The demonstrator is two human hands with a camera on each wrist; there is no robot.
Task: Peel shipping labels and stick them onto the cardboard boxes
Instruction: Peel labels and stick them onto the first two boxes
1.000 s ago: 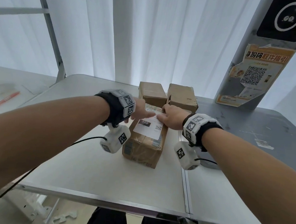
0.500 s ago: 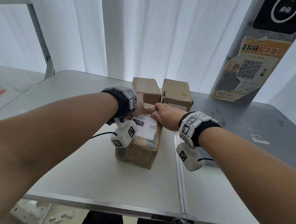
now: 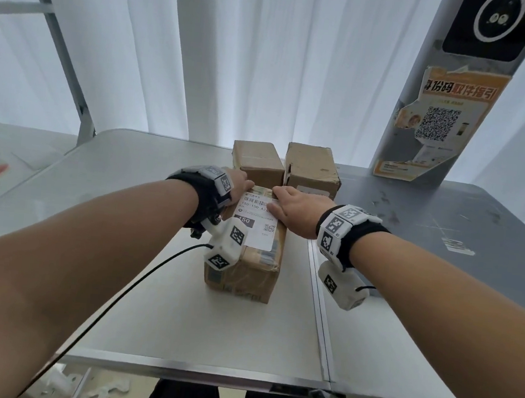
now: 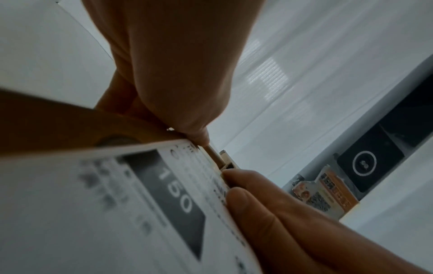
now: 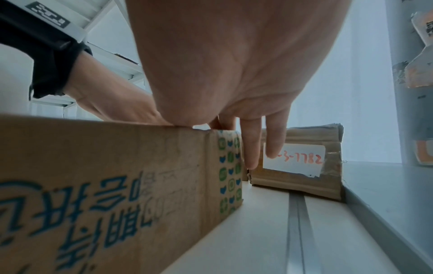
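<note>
**Shipping label flat on the nearest box, both our hands on its far end**

Shipping label (image 3: 257, 222), white with a black "150" block, lies on top of the near cardboard box (image 3: 244, 274), which stands on the pale folding table (image 3: 179, 312). Our left hand (image 3: 239, 180) rests at the label's far left corner; whether its fingers press or pinch there we cannot tell. Our right hand (image 3: 295, 208) lies flat over the far right edge, fingers fairly straight, two of them hanging past the box's end in the right wrist view. Just behind stand two more boxes: a left one (image 3: 256, 163) and a right one (image 3: 312, 170). Beyond them hang white curtains (image 3: 268, 55), and to the right an orange poster (image 3: 438, 119) is stuck on a grey column.
</note>
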